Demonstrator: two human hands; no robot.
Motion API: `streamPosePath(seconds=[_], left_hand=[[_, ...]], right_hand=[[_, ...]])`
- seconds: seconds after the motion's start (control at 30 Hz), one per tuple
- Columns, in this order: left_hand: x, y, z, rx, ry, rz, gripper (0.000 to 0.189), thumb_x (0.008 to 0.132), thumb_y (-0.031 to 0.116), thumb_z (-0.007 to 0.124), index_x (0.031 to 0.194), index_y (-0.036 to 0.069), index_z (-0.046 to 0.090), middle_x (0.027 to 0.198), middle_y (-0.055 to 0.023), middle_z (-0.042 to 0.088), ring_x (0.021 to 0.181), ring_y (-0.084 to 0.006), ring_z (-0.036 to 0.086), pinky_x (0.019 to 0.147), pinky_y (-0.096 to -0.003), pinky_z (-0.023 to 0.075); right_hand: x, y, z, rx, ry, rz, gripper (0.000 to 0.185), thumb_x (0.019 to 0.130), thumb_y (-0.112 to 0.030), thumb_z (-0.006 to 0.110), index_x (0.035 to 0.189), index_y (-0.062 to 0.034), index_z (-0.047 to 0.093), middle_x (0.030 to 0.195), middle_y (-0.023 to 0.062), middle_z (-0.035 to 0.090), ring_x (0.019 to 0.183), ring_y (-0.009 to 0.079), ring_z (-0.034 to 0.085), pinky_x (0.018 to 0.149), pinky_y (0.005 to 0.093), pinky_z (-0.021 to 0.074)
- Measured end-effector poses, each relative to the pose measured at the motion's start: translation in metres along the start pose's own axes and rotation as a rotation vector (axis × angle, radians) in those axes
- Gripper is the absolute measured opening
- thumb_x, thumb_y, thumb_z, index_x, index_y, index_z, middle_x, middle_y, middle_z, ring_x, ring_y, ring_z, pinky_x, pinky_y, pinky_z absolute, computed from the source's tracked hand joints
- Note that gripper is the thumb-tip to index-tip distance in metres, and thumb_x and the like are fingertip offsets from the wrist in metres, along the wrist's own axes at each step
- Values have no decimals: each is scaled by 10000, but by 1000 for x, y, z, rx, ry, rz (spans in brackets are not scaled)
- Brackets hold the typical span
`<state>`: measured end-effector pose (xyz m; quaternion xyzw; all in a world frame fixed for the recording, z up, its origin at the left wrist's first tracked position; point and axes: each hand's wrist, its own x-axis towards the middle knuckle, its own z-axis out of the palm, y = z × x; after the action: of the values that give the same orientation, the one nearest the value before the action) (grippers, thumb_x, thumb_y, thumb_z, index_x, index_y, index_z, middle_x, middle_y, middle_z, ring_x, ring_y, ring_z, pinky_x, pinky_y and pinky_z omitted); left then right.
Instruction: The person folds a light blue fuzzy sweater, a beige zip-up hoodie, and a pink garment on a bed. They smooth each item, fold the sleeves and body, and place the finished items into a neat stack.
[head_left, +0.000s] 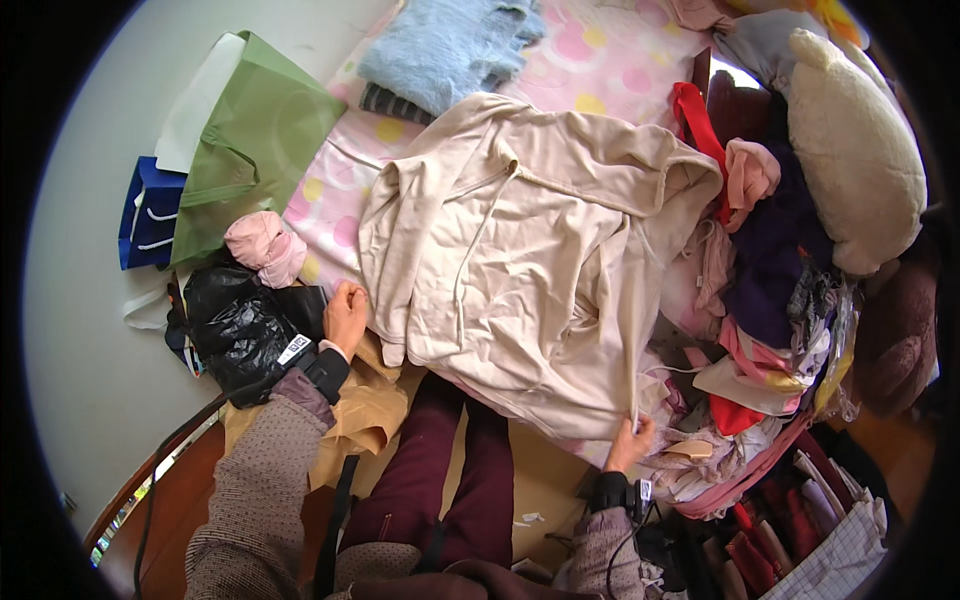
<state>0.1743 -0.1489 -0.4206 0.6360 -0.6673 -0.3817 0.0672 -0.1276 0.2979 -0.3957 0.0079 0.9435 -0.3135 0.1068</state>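
Observation:
A beige hooded sweatshirt (525, 255) lies spread out and wrinkled on a pink dotted sheet (559, 30). Its hood is at the far side, and a pale drawstring (480, 255) runs down the front. My right hand (630, 444) pinches the garment's near right edge, pulling a straight fold in the fabric. Just left of the sweatshirt is my left hand (345, 319), its fingers curled together by the sheet's edge. Whether anything is between those fingers cannot be seen.
Folded light-blue clothing (450, 52) lies beyond the sweatshirt. To the left are a green bag (255, 142), a blue paper bag (150, 214), a black plastic bag (232, 330) and a pink cloth bundle (266, 247). Piled clothes (772, 247) and a cream plush toy (855, 157) crowd the right.

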Motion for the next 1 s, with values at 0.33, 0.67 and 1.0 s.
streamPosePath(seconds=[0.33, 0.67, 1.0], left_hand=[[16, 52, 24, 485, -294, 256, 279, 803, 282, 676, 883, 26, 599, 780, -208, 651, 767, -414, 633, 687, -466, 503], [129, 41, -124, 3, -410, -14, 261, 829, 192, 644, 975, -22, 680, 819, -16, 647, 760, -116, 614, 676, -250, 502], [3, 85, -10, 211, -380, 546, 416, 867, 232, 717, 1212, 20, 622, 1174, -137, 655, 1069, -270, 629, 949, -367, 484]], right_hand=[[-33, -105, -41, 504, -157, 374, 115, 886, -55, 694, 906, -39, 582, 856, -2, 591, 762, 73, 516, 708, 222, 426], [-114, -234, 25, 608, -883, 37, 372, 908, -64, 675, 1267, -16, 588, 1088, 45, 658, 936, 97, 619, 824, 257, 511], [-39, -65, 54, -136, -102, -167, 453, 817, -179, 742, 1190, 13, 572, 1108, 160, 585, 1065, 323, 549, 951, 415, 418]])
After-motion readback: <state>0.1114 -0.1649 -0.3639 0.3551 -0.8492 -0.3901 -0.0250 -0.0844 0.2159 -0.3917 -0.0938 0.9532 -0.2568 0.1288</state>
